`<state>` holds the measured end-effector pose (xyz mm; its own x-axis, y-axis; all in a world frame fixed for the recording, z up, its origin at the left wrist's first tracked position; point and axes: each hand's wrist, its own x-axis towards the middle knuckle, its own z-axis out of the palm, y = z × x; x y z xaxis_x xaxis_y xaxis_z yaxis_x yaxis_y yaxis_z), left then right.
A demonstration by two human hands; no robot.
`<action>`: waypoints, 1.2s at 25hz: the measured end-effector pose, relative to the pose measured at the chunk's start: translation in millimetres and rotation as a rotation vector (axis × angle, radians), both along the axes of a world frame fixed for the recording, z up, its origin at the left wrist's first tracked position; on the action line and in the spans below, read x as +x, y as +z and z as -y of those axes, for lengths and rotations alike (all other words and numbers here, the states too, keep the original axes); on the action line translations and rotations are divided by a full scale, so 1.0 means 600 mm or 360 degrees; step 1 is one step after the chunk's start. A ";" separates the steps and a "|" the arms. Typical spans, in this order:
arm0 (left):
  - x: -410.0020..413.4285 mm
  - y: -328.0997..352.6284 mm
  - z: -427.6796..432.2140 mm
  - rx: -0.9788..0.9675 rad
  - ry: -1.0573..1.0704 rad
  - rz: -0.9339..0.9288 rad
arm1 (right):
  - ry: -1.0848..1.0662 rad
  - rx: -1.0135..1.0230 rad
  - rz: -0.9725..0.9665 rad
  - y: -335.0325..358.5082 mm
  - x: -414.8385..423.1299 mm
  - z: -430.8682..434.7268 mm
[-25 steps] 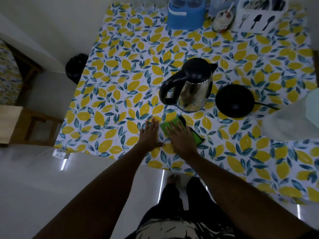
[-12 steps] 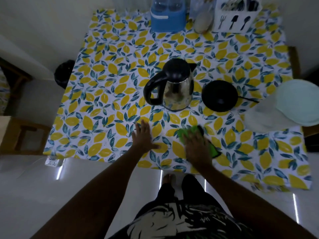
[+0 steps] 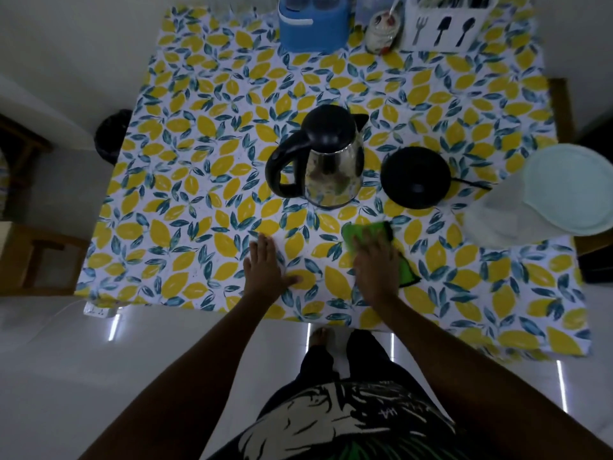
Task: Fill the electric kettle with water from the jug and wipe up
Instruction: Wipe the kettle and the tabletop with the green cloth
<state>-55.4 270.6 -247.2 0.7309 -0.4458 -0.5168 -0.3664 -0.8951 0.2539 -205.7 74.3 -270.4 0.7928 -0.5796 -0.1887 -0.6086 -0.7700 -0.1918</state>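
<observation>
The steel electric kettle with black lid and handle stands mid-table, lid closed, off its round black base, which lies just to its right. A pale jug with a light lid sits at the table's right edge. My right hand presses flat on a green cloth on the lemon-print tablecloth, in front of the kettle. My left hand lies flat and open on the table to the left of the cloth, holding nothing.
At the far edge stand a blue container, a small jar with a spoon, and a white cutlery holder. A black bin and wooden furniture are on the floor left. The base's cord runs right.
My right hand has slid the green cloth to the right along the table front, from below the kettle toward below the base. My left hand has stayed planted.
</observation>
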 end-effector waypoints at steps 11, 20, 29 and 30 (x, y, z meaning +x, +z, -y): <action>-0.007 -0.008 -0.080 -0.0094 0.0037 0.0169 | 0.0543 0.0055 -0.0026 0.014 0.169 -0.108; -0.013 -0.012 -0.098 -0.0081 -0.0004 0.0137 | 0.0726 0.0087 -0.0190 0.027 0.229 -0.119; -0.097 0.001 0.036 -0.0199 -0.0561 0.0029 | 0.0173 -0.0040 -0.0152 0.014 -0.092 0.024; -0.108 0.001 0.063 -0.0210 -0.0640 0.0031 | 0.0090 -0.0068 -0.0194 0.009 -0.111 0.056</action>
<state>-120.3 232.8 -246.8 0.4943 -0.7589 -0.4240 -0.6857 -0.6402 0.3464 -272.6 41.0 -264.9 0.7969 -0.5444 -0.2618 -0.5809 -0.8095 -0.0851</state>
